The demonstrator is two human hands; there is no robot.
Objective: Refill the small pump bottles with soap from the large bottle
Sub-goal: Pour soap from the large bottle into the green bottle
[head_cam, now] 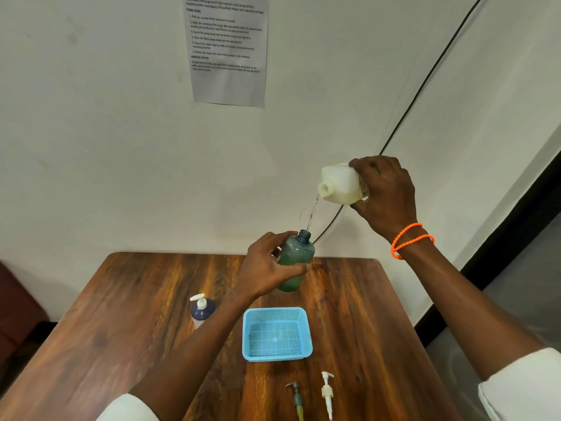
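My left hand (267,268) grips a small grey-green bottle (294,262) with its mouth uncapped, held above the far part of the wooden table (121,314). My right hand (385,196) holds the large white soap bottle (340,185) tipped on its side, up and to the right. A thin stream of clear liquid (312,212) runs from its mouth down into the small bottle's neck. A dark blue pump bottle (201,311) with a white pump stands on the table to the left.
A light blue mesh basket (277,355) sits mid-table. Two loose pump heads lie near the front edge, a grey one (296,396) and a white one (327,391). A black cable (419,89) hangs on the wall, beside a printed sheet (227,50).
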